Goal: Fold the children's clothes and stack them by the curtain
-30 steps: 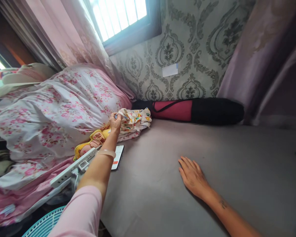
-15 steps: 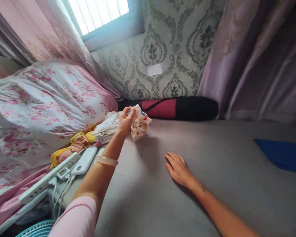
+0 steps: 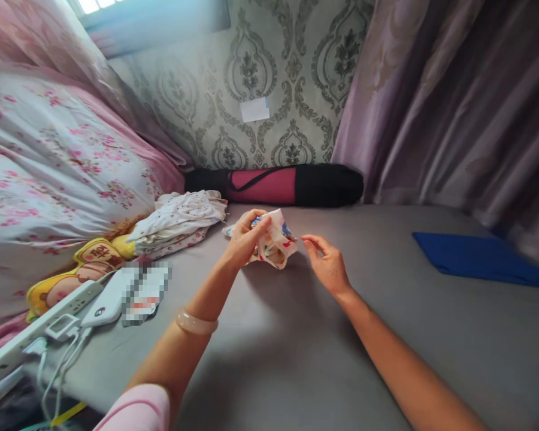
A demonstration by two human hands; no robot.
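My left hand (image 3: 247, 239) is closed on a small cream cloth (image 3: 276, 254) with a blue, red and yellow print, holding it bunched above the grey bed sheet (image 3: 269, 347). My right hand (image 3: 327, 263) is at the cloth's right side, thumb and forefinger pinched together at its edge. The cloth's lower part hangs loose in folds, and its full shape cannot be made out. To the left of my left hand lies a pile of folded white clothes (image 3: 184, 218) with small dots and prints.
A black and pink long bag (image 3: 265, 185) lies along the wall. Folded blue fabric (image 3: 476, 257) rests at the right. On the left are a yellow plush toy (image 3: 63, 287), a white power bank (image 3: 110, 299), a power strip (image 3: 4, 365) with cables, and floral bedding (image 3: 72, 155).
My right hand has risen from the sheet to the cloth's edge and pinched it. My left hand has brought the cloth nearer, away from the pile. The view has tilted down and turned right.
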